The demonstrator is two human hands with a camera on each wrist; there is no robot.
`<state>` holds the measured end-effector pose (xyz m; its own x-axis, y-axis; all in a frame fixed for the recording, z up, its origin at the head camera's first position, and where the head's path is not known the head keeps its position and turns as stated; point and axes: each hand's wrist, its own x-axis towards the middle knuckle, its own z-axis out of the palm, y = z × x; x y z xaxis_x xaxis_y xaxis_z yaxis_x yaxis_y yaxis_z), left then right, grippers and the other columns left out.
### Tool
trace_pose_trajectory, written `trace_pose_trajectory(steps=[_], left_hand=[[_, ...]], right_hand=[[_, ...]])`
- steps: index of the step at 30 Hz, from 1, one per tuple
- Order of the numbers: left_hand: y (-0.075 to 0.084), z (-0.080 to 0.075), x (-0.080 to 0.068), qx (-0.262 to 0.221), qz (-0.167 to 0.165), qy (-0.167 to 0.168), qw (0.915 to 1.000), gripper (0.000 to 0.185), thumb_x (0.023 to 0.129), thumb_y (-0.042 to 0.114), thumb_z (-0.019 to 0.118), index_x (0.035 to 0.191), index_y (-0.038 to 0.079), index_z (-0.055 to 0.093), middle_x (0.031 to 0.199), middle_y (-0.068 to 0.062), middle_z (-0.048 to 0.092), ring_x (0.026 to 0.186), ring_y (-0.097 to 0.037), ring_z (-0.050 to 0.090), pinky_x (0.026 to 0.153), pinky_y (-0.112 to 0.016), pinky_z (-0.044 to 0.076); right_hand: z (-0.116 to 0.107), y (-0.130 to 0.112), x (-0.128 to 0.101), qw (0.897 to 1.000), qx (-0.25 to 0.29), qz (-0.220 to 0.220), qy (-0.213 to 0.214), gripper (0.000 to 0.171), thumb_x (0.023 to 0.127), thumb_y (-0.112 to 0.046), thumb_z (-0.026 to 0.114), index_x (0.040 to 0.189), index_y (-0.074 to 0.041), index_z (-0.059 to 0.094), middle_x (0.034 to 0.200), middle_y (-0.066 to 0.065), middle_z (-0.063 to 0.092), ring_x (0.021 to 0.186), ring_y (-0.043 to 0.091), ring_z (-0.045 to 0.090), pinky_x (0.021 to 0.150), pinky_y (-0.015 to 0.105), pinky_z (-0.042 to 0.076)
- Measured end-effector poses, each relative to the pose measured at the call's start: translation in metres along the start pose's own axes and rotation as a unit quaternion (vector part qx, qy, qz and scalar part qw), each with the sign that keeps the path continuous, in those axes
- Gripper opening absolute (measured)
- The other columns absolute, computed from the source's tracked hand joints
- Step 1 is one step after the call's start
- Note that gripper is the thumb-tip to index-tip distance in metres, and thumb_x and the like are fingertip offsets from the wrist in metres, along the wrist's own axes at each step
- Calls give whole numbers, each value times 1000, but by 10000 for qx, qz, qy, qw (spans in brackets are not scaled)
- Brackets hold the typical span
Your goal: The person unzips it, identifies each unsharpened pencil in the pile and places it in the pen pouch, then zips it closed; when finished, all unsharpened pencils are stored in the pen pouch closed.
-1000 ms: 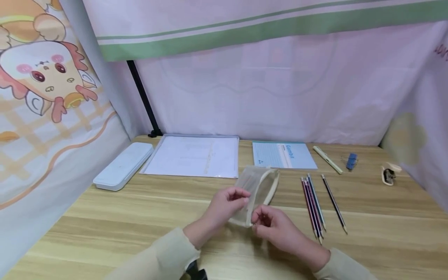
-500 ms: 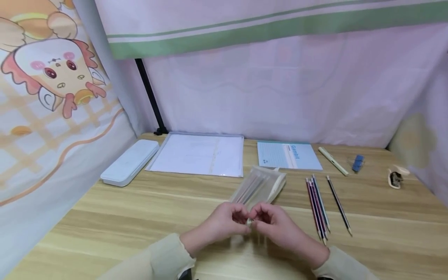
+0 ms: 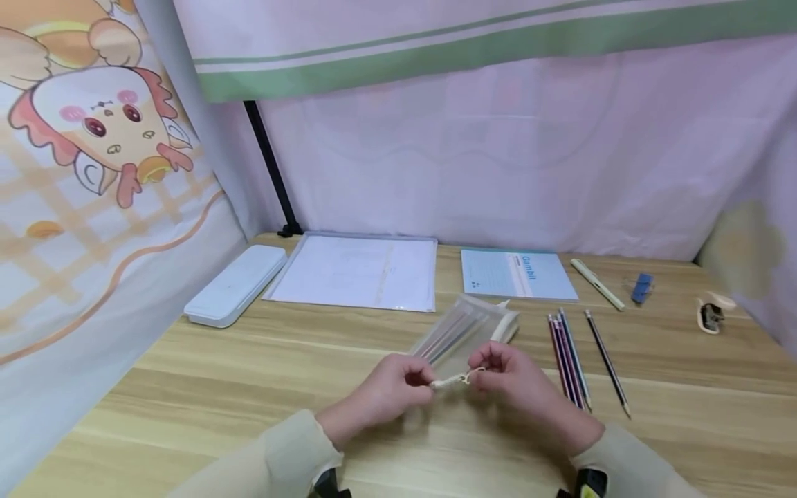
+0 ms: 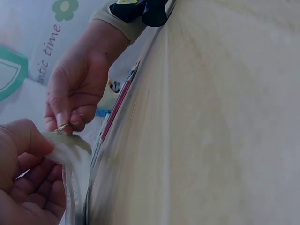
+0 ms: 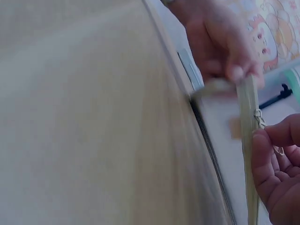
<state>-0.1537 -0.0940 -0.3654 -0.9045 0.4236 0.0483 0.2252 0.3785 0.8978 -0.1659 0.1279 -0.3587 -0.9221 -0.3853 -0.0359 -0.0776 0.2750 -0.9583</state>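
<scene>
At the near middle of the wooden desk [image 3: 187,387], a translucent mesh pencil pouch [image 3: 463,332] lies with its long axis running from the hands toward the far right. The left hand [image 3: 389,387] pinches the pouch's near end, apparently to brace it, while the right hand [image 3: 513,377] pinches the zipper pull [image 3: 463,377] between curled fingers. Loose pencils [image 3: 569,356] lie just to its right; a blue notebook [image 3: 517,274] lies beyond.
</scene>
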Motion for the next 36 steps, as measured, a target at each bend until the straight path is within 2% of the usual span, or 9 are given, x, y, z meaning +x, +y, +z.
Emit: trace_pose_trajectory(steps=[3,8,13,17,22,27,31,36], left_hand=[[-3,-8,-1,-15,5,-71,10000,9,72,0,67,81,4,67,76,-1,61,68,-8,50,59,-19,44],[-13,-30,-5,257,133,-189,9994,10,71,-3,63,78,4,65,71,3,56,63,-7,48,55,-18,42],[-22,-53,-14,741,-69,19,9972,12,70,-1,62,77,9,63,71,3,54,65,-10,47,57,-21,42],[-25,-63,-16,715,-239,228,9969,11,70,-1,62,76,7,64,72,1,55,68,-13,47,57,-22,40],[-29,-63,-9,462,-267,330,9980,9,72,0,62,79,4,65,75,0,57,70,-13,47,60,-22,40],[-32,-59,-8,628,-473,758,9940,13,76,1,66,88,6,71,85,-2,65,76,-13,51,65,-24,45],[-31,-55,-5,603,-788,1208,9877,19,75,4,70,94,6,72,92,-5,69,84,-13,59,73,-26,51],[-35,-48,-1,162,-1130,1588,9807,27,72,1,74,99,0,69,94,-8,69,86,-15,63,74,-27,53]], right_hand=[[-15,4,4,9999,-60,104,-84,25,79,-3,65,97,10,53,80,7,59,72,16,58,66,28,54],[-43,15,5,9995,-92,248,-171,28,80,0,64,103,13,53,80,9,61,72,19,61,67,33,56],[-70,24,-7,9992,-140,373,45,33,83,0,61,109,16,50,80,6,60,72,14,62,67,30,56],[-87,27,-17,9990,-384,224,24,33,85,0,60,109,19,50,81,8,61,71,10,62,66,27,56],[-96,31,-21,9990,-255,194,-314,35,88,-2,56,114,21,49,84,12,62,73,11,63,68,27,56],[-93,38,-25,9962,206,415,-743,44,91,-4,54,123,22,40,88,6,64,77,8,64,71,23,55],[-85,40,-25,9964,306,502,-608,44,89,-3,57,122,23,41,88,4,64,78,7,64,72,23,55],[-73,40,-22,9969,-50,726,-312,41,86,-2,60,117,21,47,86,5,61,77,9,63,71,25,55]])
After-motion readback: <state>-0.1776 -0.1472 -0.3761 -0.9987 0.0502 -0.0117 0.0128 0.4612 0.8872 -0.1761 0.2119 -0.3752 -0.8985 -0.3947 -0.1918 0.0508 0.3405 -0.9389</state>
